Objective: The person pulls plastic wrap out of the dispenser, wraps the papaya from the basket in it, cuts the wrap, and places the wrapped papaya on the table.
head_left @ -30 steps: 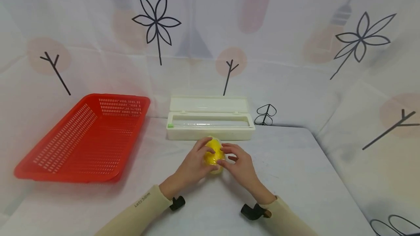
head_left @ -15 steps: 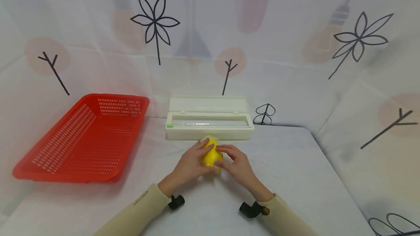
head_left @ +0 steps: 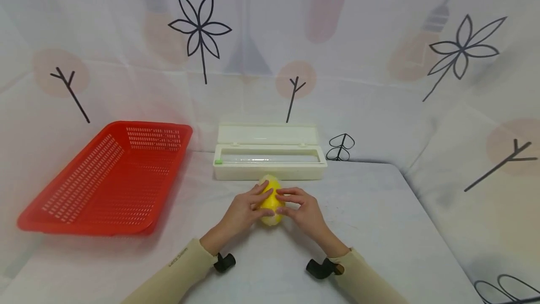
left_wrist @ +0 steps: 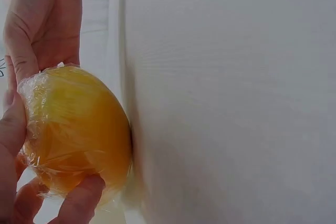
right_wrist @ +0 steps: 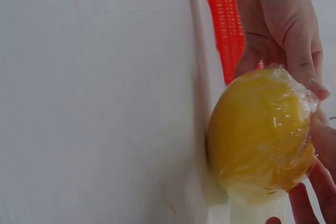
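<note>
A yellow, rounded fruit [head_left: 273, 201] wrapped in clear cling film rests on the white cloth between the two hands. Its exact kind is unclear. My left hand [head_left: 239, 208] holds it from the left, fingers curved over the far side and thumb on the near part. From the right, my right hand [head_left: 307, 211] grips it with bent fingers and thumb. Crinkled film gathers on top of the fruit [left_wrist: 79, 124] in the left wrist view, with the left thumb [left_wrist: 11, 127] against it. In the right wrist view the wrapped fruit [right_wrist: 257, 135] touches the tabletop.
Just behind the fruit stands a white cling film dispenser [head_left: 270, 172] with its lid [head_left: 268, 134] raised, a film roll [head_left: 270, 158] inside and a green slider [head_left: 218, 161] at its left end. A red perforated basket [head_left: 90, 230] sits at the left. Patterned cloth hangs behind the table.
Both hands stay around the wrapped fruit, which has shifted slightly left. My left thumb has moved up onto the fruit's near part, and fingers of both hands have changed position on the film.
</note>
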The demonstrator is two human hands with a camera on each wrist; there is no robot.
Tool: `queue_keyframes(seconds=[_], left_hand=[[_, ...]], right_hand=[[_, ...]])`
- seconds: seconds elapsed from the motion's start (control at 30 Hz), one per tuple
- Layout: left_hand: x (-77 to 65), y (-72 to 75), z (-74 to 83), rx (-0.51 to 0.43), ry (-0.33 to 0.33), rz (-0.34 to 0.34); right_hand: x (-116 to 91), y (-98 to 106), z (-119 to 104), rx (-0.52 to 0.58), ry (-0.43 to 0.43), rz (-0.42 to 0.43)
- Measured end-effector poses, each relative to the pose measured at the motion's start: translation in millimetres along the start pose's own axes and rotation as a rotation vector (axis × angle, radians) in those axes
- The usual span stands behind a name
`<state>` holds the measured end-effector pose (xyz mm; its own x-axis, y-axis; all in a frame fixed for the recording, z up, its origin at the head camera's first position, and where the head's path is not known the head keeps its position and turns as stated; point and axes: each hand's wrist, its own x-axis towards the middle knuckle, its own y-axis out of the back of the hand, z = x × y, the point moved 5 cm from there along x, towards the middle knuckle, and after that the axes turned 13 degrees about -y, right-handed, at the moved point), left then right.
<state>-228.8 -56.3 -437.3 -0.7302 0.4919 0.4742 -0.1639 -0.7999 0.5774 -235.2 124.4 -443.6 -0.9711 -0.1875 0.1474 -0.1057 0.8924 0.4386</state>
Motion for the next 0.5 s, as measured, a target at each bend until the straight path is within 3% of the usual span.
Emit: queue_keyframes(seconds=[0.2, 0.5], left_hand=[[-1.7, 0.9, 2.4, -0.002, -0.021, 0.034], [-1.3, -1.0, 1.5, -0.013, 0.074, 0.079]], right_hand=[[-1.7, -2.7, -2.4, 0.006, 0.043, 0.04], [-0.6, -2.8, -6.6, -0.002, 0.021, 0.065]])
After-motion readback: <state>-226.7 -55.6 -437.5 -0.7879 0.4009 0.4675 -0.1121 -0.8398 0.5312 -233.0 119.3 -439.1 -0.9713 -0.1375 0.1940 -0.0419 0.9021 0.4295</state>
